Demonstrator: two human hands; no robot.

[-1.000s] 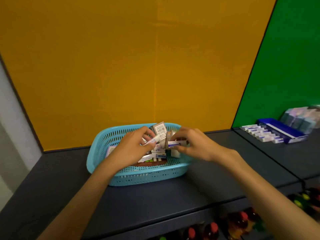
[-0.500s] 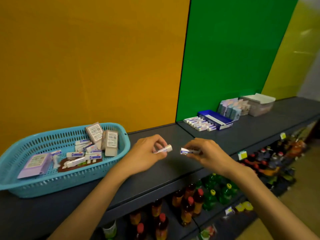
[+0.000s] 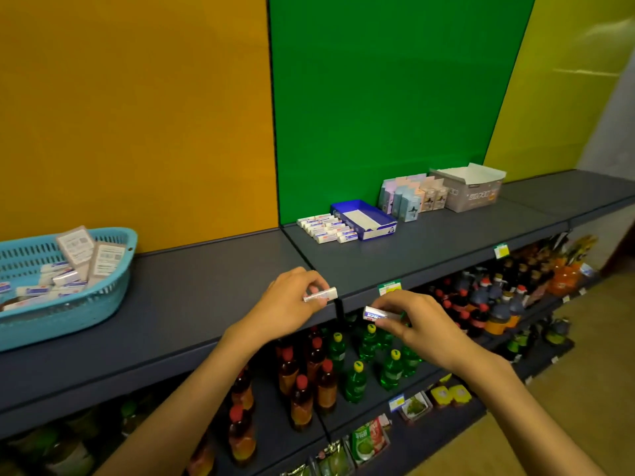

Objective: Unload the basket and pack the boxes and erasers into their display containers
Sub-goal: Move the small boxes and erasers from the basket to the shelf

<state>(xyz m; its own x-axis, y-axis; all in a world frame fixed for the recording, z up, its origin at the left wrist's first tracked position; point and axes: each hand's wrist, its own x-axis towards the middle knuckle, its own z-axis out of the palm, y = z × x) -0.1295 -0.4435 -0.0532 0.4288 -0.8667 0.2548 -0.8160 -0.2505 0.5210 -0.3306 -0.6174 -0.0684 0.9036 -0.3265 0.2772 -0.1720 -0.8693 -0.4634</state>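
My left hand (image 3: 288, 304) pinches a white eraser (image 3: 322, 294) over the front edge of the dark shelf (image 3: 213, 283). My right hand (image 3: 412, 321) pinches a second eraser (image 3: 377, 314) just past that edge, above the bottles. The blue basket (image 3: 96, 297) sits far left, with several erasers and two upright brown boxes (image 3: 91, 252) inside. A row of erasers (image 3: 326, 229) lies beside the blue display tray (image 3: 367, 219) in front of the green panel. Pastel boxes (image 3: 409, 195) stand next to a grey display carton (image 3: 470, 188).
Lower shelves hold red-capped brown bottles (image 3: 302, 379) and green bottles (image 3: 371, 359), with snack packets (image 3: 367, 438) below. Dark bottles and orange ones (image 3: 498, 293) fill the right side. Orange, green and yellow panels back the shelf.
Both hands left the basket, each with an eraser, and moved right along the shelf. The view swung right, so the basket now sits at the left edge.
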